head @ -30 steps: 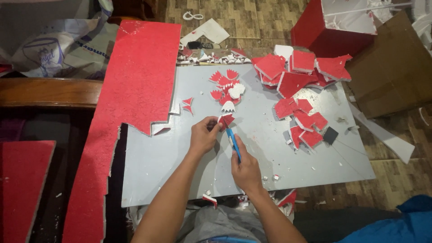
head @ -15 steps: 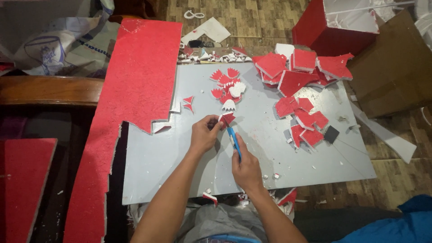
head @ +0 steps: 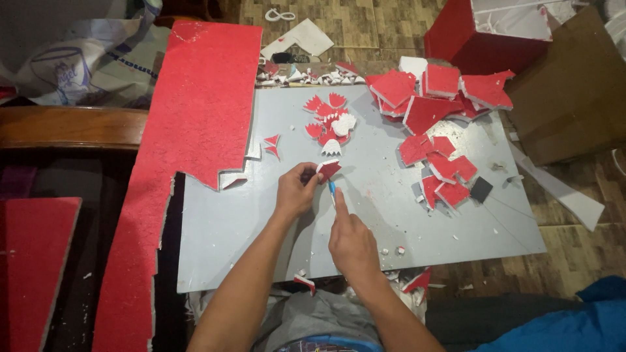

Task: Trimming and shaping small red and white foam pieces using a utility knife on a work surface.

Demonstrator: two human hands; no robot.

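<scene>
On grey board (head: 261, 248), hands trimming red piece (head: 328, 169)

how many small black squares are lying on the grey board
1. The black square lies at the right of the grey board, beside the red pieces; others may be hidden under them.

Both bare forearms rise from the bottom of the frame toward its centre. The left hand (head: 297, 192) pinches with curled fingertips; the right hand (head: 352, 242), just below it, is fisted, index finger extended upward.
</scene>
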